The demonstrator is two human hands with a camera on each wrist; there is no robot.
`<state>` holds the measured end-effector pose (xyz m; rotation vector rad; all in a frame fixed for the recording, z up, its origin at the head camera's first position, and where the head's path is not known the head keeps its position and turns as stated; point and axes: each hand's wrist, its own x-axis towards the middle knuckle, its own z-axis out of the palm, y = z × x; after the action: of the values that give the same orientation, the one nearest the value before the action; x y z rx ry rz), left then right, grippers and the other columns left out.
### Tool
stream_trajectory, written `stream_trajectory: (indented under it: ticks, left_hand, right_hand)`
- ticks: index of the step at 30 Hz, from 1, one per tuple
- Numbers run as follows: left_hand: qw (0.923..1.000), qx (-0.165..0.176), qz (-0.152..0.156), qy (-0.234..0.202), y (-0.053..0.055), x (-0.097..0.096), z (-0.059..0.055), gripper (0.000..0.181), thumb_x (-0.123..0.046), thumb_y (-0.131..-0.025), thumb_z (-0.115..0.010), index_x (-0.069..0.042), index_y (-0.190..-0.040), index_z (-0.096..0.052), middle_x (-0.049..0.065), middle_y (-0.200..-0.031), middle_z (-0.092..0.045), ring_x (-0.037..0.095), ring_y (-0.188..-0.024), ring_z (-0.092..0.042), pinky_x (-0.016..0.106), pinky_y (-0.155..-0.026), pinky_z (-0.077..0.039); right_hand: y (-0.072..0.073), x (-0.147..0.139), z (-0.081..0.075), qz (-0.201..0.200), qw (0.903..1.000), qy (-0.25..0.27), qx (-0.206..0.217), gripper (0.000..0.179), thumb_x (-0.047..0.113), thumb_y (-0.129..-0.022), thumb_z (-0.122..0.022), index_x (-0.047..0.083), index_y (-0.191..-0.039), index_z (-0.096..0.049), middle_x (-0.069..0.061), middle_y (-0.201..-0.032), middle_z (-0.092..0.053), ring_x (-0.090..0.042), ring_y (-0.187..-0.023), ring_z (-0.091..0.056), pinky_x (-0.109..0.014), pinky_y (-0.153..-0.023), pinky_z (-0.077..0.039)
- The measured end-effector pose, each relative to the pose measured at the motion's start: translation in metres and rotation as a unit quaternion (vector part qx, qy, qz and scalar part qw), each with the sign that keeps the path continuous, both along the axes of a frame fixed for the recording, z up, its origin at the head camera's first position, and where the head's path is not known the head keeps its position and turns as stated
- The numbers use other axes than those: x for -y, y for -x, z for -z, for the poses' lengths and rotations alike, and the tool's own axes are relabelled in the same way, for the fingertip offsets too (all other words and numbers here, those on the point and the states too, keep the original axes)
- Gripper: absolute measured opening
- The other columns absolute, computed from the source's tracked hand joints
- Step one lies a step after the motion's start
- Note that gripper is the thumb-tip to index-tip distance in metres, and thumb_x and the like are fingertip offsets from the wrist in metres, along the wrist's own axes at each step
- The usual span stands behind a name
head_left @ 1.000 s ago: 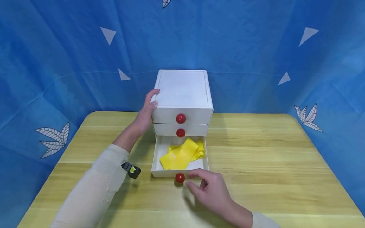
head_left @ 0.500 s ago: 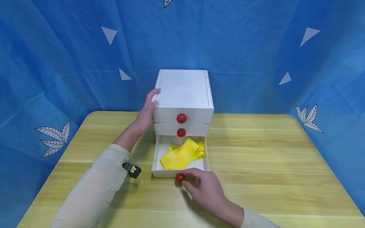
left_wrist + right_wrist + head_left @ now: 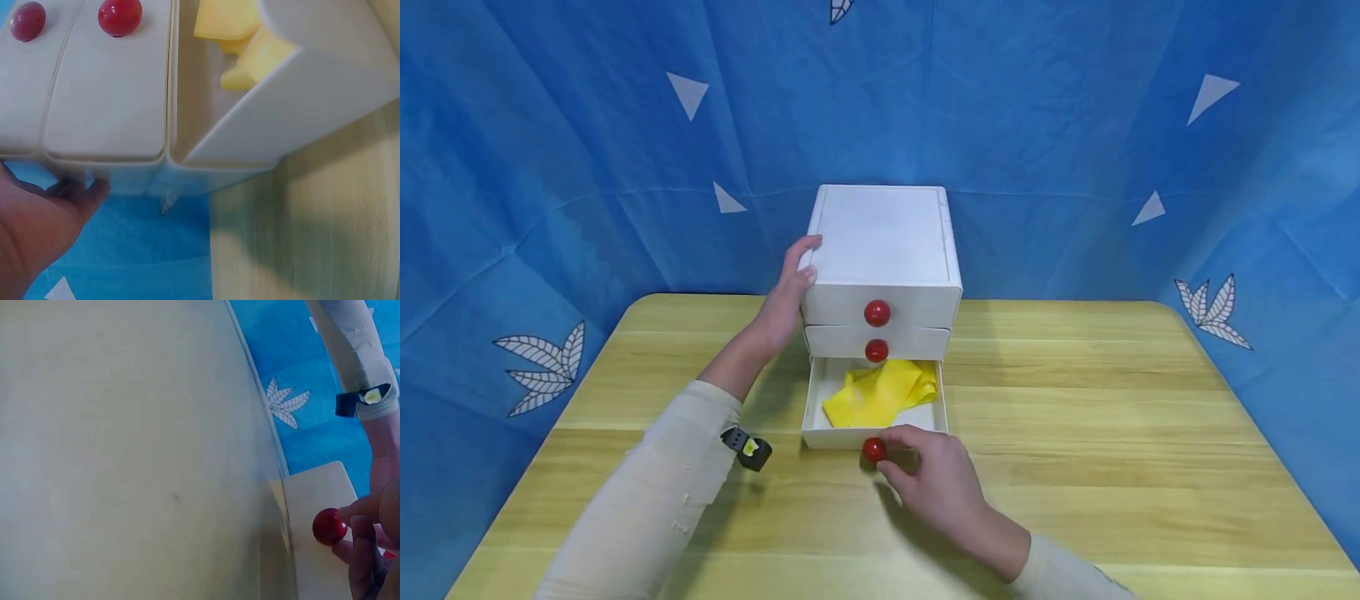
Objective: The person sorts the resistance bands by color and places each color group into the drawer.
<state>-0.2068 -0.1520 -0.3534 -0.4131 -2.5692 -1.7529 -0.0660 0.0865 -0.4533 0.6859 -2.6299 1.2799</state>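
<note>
A white drawer cabinet (image 3: 883,233) stands on the table, with its bottom drawer (image 3: 831,438) pulled partly out. Folded yellow cloth-like strips (image 3: 872,398) lie inside that drawer. My right hand (image 3: 942,483) pinches the drawer's red knob (image 3: 874,450) between thumb and fingers; in the right wrist view the fingertips touch the round knob (image 3: 329,526). My left hand (image 3: 784,304) rests against the cabinet's left side, its fingertips over the top edge. In the left wrist view the left hand (image 3: 44,225) lies along the side wall, some fingers partly hidden.
Two upper drawers, with an upper knob (image 3: 877,313) and a middle knob (image 3: 876,350), are closed. The wooden table (image 3: 1112,450) runs out on both sides. Blue patterned fabric (image 3: 1037,125) hangs close behind the cabinet. A black strap device (image 3: 747,447) sits on the left sleeve.
My right hand has moved left onto the red knob and taken hold of it. The bottom drawer has slid a little inward. My left hand has stayed on the cabinet.
</note>
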Motion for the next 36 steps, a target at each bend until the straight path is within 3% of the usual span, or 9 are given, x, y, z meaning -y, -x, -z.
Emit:
stream_trajectory:
  ticks: [15,19,23,26,30,36]
  left_hand:
    - [1.0000,0.003,0.002,0.001,0.000,0.001,0.002,0.056,-0.044,-0.101,-0.021,-0.034,-0.155,-0.014,0.002,-0.163,-0.005,0.028,-0.146,-0.010,0.063,-0.112,-0.012]
    - [1.0000,0.003,0.005,0.001,0.001,0.001,0.002,0.056,-0.046,-0.101,-0.021,-0.035,-0.155,-0.013,0.002,-0.163,-0.005,0.028,-0.146,-0.011,0.063,-0.112,-0.012]
    - [1.0000,-0.001,0.006,0.002,0.001,0.001,0.001,0.056,-0.046,-0.101,-0.021,-0.034,-0.155,-0.014,0.002,-0.163,-0.004,0.027,-0.146,-0.009,0.063,-0.112,-0.011]
    - [1.0000,-0.001,0.004,0.002,0.001,0.001,0.001,0.055,-0.046,-0.101,-0.021,-0.034,-0.155,-0.014,0.002,-0.163,-0.004,0.026,-0.146,-0.009,0.063,-0.112,-0.010]
    - [1.0000,0.003,0.001,0.004,0.000,0.001,0.000,0.055,-0.045,-0.102,-0.020,-0.035,-0.155,-0.014,0.001,-0.164,-0.004,0.026,-0.147,-0.008,0.063,-0.112,-0.010]
    - [1.0000,0.008,0.002,0.005,0.001,0.001,0.000,0.055,-0.048,-0.101,-0.021,-0.037,-0.155,-0.014,0.000,-0.164,-0.003,0.026,-0.148,-0.006,0.065,-0.112,-0.010]
  right_hand:
    - [0.022,0.004,0.001,0.028,0.9996,-0.005,0.004,0.032,0.010,-0.079,-0.085,0.015,-0.109,-0.075,0.006,-0.098,-0.074,-0.010,-0.080,-0.065,-0.028,-0.062,-0.048]
    - [0.027,0.005,0.000,0.029,0.9995,-0.005,0.006,0.034,0.010,-0.079,-0.085,0.015,-0.111,-0.075,0.005,-0.100,-0.073,-0.011,-0.085,-0.065,-0.029,-0.067,-0.049]
    - [0.031,0.007,0.000,0.036,0.9992,-0.008,0.012,0.035,0.010,-0.079,-0.084,0.014,-0.113,-0.074,0.005,-0.101,-0.073,-0.011,-0.073,-0.062,-0.031,-0.068,-0.050]
    - [0.035,0.009,0.001,0.042,0.9990,-0.011,0.011,0.037,0.010,-0.080,-0.083,0.014,-0.115,-0.073,0.004,-0.104,-0.073,-0.013,-0.076,-0.064,-0.034,-0.075,-0.052]
    - [0.039,0.011,0.002,0.041,0.9991,-0.007,0.000,0.043,0.009,-0.079,-0.084,0.010,-0.120,-0.070,0.000,-0.110,-0.071,-0.018,-0.099,-0.064,-0.039,-0.089,-0.050]
    - [0.044,0.016,0.004,0.038,0.9993,-0.001,0.000,0.048,0.007,-0.080,-0.082,0.008,-0.125,-0.066,-0.003,-0.118,-0.066,-0.020,-0.093,-0.062,-0.039,-0.084,-0.051]
